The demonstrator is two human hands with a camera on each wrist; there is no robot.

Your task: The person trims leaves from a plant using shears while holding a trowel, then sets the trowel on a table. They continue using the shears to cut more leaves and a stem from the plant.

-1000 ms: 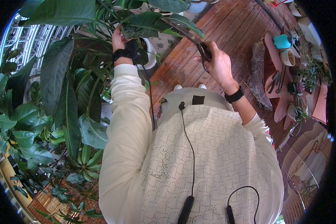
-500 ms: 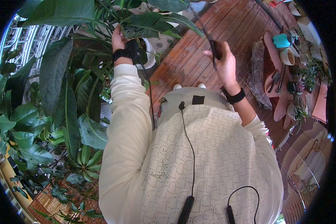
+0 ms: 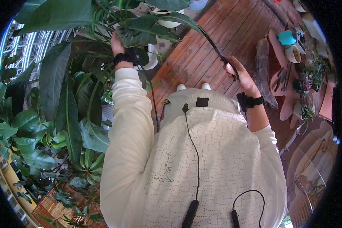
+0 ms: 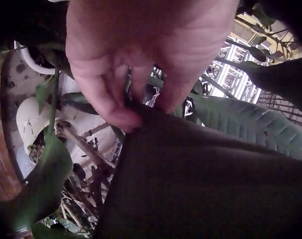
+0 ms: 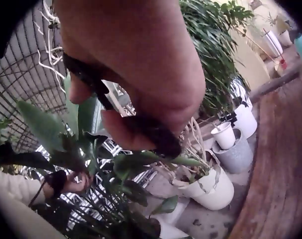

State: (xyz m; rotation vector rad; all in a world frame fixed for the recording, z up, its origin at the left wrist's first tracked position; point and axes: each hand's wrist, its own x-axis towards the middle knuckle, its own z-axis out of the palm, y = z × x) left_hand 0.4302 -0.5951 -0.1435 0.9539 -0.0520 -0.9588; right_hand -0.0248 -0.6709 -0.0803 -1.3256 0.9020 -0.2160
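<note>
My left hand (image 3: 117, 45) pinches the edge of a broad dark green leaf (image 3: 138, 32) between thumb and fingers. Up close in the left wrist view, that leaf (image 4: 190, 184) spreads below the fingertips. My right hand (image 3: 242, 76) grips black-handled scissors (image 3: 216, 49) over the wooden floor. Their narrow blades slant up and left, overlapping the tip of a long leaf (image 3: 182, 19) in the head view. Black handle loops (image 5: 153, 133) show around the fingers in the right wrist view, where the hand itself hides most of the scissors.
Dense foliage (image 3: 70, 102) fills the left side. White pots (image 5: 210, 189) stand beside the wooden deck (image 3: 201, 49). To the right, a reddish wooden table (image 3: 277, 60) bears a turquoise pot (image 3: 287, 38) and small plants. A cable (image 3: 152, 98) hangs from my left wrist.
My right hand has drawn back right and towards my body with the scissors, whose blades earlier lay across the long leaf. The left hand keeps its hold, shifting only slightly.
</note>
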